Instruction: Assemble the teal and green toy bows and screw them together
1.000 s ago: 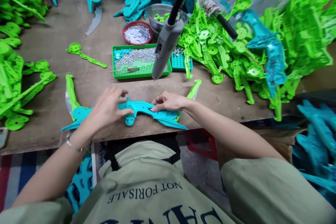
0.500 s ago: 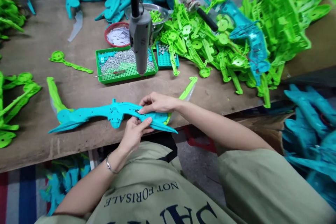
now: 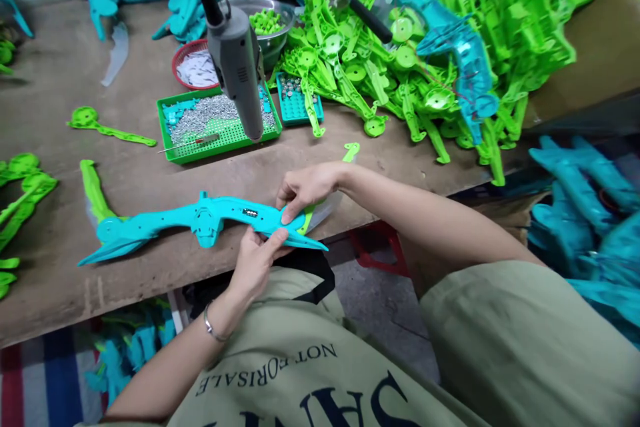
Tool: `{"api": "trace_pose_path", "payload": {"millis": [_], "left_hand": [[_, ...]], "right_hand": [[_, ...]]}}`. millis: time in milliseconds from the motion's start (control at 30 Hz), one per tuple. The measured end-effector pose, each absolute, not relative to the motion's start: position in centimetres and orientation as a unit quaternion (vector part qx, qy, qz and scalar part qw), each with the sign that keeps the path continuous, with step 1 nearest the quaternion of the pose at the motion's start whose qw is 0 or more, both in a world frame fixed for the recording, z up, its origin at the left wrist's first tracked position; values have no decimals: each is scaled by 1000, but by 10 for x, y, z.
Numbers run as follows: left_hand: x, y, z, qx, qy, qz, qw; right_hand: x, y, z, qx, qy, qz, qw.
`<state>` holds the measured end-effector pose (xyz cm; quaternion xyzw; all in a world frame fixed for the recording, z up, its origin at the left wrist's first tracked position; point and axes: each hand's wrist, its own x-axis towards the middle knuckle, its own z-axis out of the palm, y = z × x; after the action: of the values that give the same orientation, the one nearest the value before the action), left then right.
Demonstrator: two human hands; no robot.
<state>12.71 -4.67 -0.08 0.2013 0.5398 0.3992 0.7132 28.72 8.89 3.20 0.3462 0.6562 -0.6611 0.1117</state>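
Note:
A blue plastic toy bow [image 3: 170,217] lies along the near edge of the table, with green limbs sticking up at both ends. My left hand [image 3: 257,257] grips its right part from below, thumb on top near the lower edge. My right hand [image 3: 307,190] pinches the same end from above, thumb and fingers around the joint by the right green limb [image 3: 351,152]. A small dark slot with light marks [image 3: 250,213] shows on the bow's face, left of my right hand. The underside of the bow is hidden.
A grey electric screwdriver [image 3: 235,73] hangs over a green tray [image 3: 175,155] of screws. Behind stand a red basket [image 3: 176,67], a metal bowl [image 3: 290,13] and a small blue tray [image 3: 300,119]. Green parts [image 3: 355,73] pile up at right. One loose green limb [image 3: 115,130] lies left.
My right hand has slid right along the bow, from the dark slot to the limb joint, uncovering the slot. The left hand keeps its hold. The whole view has shifted slightly.

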Motion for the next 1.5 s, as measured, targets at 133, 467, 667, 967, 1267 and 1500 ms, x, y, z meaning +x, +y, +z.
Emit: {"api": "trace_pose_path", "payload": {"millis": [133,467,667,967,1267,1500], "left_hand": [[137,-51,-1,191,532,418,711],[137,-48,-5,193,532,461,683],[146,-50,-7,174,534,460,688],[147,-44,-8,168,518,461,701],[151,-45,-7,135,517,478,697],[158,-41,-8,124,503,472,714]], "right_hand": [[279,85,45,365,711,-587,132],[310,36,57,538,831,-141,3],[314,21,22,572,819,-36,-24],[312,38,23,539,840,-50,27],[307,31,18,591,803,-44,57],[288,40,41,568,808,-143,65]]}}
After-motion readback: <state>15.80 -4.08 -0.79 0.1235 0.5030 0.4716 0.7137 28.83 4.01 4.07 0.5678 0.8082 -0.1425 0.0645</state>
